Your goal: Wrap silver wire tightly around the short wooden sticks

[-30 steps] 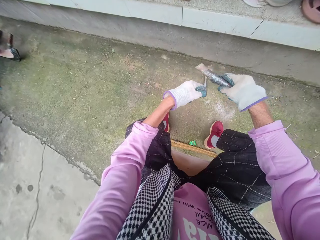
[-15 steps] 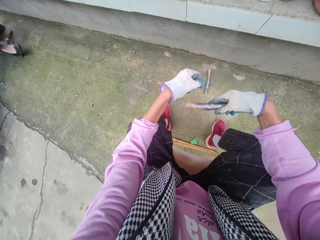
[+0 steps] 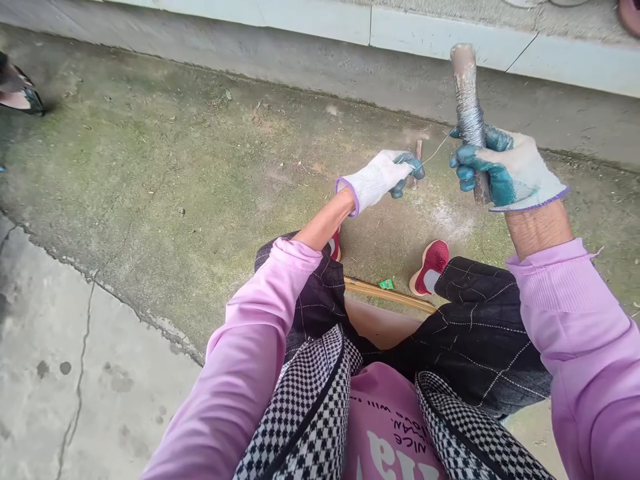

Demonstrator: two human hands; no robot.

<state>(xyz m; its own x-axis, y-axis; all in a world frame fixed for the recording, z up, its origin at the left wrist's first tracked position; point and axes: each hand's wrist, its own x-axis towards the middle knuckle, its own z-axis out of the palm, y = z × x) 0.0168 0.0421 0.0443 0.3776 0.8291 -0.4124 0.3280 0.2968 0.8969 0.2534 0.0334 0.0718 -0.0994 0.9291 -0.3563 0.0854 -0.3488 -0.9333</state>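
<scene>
My right hand [image 3: 505, 163], in a white glove with a blue-green coated palm, grips a thick stick wound with silvery wire [image 3: 469, 113]. The stick is raised nearly upright, its bare end on top. A thin strand of wire [image 3: 440, 148] runs from the winding down to my left hand [image 3: 395, 171]. That hand wears a matching glove, and its fingers are pinched on the strand. Behind the left fingertips a second, thinner stick [image 3: 419, 148] lies on the ground, partly hidden by them.
A pale-tiled concrete ledge [image 3: 310, 20] crosses the far side. Between my red shoes [image 3: 431, 267] lie a wooden strip [image 3: 385, 293] and a small green packet [image 3: 387, 285]. Another person's shoe [image 3: 23, 100] shows at far left. Cracked concrete [image 3: 45, 373] fills the lower left.
My right hand has lifted the wire-wound stick and turned it from lying level to nearly upright. My left hand has shifted slightly right and down, and the strand between the hands now shows clearly.
</scene>
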